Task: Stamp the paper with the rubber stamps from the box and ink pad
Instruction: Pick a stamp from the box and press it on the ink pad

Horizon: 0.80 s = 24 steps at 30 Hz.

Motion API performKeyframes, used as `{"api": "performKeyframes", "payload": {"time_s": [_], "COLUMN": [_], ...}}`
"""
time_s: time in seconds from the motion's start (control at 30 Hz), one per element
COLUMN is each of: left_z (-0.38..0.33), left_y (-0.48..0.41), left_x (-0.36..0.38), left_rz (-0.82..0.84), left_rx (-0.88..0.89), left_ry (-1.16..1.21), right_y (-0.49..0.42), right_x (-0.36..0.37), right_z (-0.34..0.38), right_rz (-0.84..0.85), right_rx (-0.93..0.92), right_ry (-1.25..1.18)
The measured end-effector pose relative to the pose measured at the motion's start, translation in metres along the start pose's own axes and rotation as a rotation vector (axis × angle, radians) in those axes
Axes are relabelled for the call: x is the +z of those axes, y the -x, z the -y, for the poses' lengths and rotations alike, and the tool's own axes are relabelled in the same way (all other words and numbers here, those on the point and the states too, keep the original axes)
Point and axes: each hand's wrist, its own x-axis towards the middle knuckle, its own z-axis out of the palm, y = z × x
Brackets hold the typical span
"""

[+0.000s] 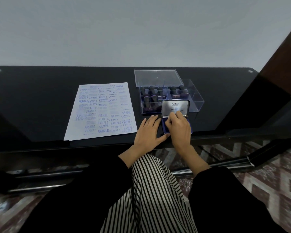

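The ink pad (164, 127), a small, stiff, light tin on the tabletop (40, 98) by the box (197, 98), may slide, so the left hand (149, 130) lies flat and spread beside it while the right hand (180, 130) pinches the lid (175, 106).

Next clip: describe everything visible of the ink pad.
The ink pad is a hinged tin. Its silver lid, printed Artline, stands open, tilted up behind a blue base. It sits on the black table before the clear box, right of the paper. The right hand curls its fingers onto the lid's lower part. The left hand lies flat beside it, thumb at the base's near corner.
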Motion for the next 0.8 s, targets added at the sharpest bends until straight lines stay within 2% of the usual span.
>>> {"api": "performKeyframes", "payload": {"time_s": [0.1,0.27,0.5,0.63,0.8], "left_z": [0.0,0.0,0.001,0.0,-0.001], "left_y": [0.0,-0.001,-0.001,-0.001,-0.002], "left_x": [0.0,0.0,0.0,0.0,0.0], "left_rz": [-0.004,-0.011,-0.032,-0.025,-0.019], "left_rx": [0.007,0.008,0.013,0.001,-0.006], "left_ry": [-0.009,0.004,0.032,0.035,0.034], "right_y": [-0.014,-0.036,-0.047,-0.043,-0.026], "right_x": [-0.001,0.004,0.008,0.008,0.006], "right_z": [0.004,0.0,0.0,0.001,0.003], "right_rz": [0.072,0.332,0.423,0.379,0.189], "right_rx": [0.023,0.142,0.16,0.171,0.069], "right_ry": [0.006,0.071,0.128,0.108,0.009]}}
